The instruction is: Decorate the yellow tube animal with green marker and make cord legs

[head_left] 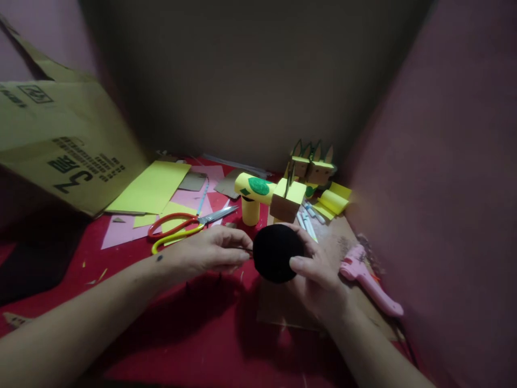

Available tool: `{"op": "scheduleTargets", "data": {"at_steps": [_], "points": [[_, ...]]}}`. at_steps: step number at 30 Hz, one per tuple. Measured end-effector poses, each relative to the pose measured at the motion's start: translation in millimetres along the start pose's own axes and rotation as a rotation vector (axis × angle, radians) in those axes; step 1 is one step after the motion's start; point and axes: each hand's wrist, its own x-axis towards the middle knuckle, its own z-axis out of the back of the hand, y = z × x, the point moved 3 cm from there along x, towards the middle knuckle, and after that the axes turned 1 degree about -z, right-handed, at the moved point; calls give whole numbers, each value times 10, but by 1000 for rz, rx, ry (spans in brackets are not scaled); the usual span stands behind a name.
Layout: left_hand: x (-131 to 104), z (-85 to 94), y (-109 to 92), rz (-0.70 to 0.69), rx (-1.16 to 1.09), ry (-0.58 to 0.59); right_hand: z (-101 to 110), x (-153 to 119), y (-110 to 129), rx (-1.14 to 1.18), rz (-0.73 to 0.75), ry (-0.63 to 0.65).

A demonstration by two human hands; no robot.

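Bare forearms reach over the red table, a tilted cardboard box at its left. I see scissors just beyond the left hand, a pink glue gun beside the right hand, which curls round a black disc above the table; the left pinches a thin dark strip at its edge.
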Motion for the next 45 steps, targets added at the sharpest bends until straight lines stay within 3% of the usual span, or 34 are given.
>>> {"op": "scheduleTargets", "data": {"at_steps": [7, 12, 14, 18, 23, 29, 37, 41, 43, 45], "points": [[-244, 583, -220, -124, 246, -170, -7, -57, -120, 244, -255, 175], [-342, 802, -266, -175, 359, -256, -21, -65, -224, 290, -332, 297], [-374, 879, -260, -218, 295, -379, -14, -61, -251, 316, -349, 291], [-450, 992, -244, -274, -49, -637, 9, -62, -282, 285, -353, 211], [-478, 1048, -272, -344, -291, -816, 9, -79, -286, 221, -357, 207], [-453, 1137, -268, -390, -448, -832, 19, -95, -301, 204, -428, 271], [-454, 1218, -258, -430, -506, -798, -80, -71, -439, -95, -349, 51], [-465, 1085, -294, -408, -379, -734, -212, -39, -373, -560, -247, 67], [-475, 969, -316, -409, -286, -674, -264, -28, -299, -817, -126, 88], [-474, 853, -317, -409, -190, -611, -325, -26, -219, -931, 56, 112]]}}
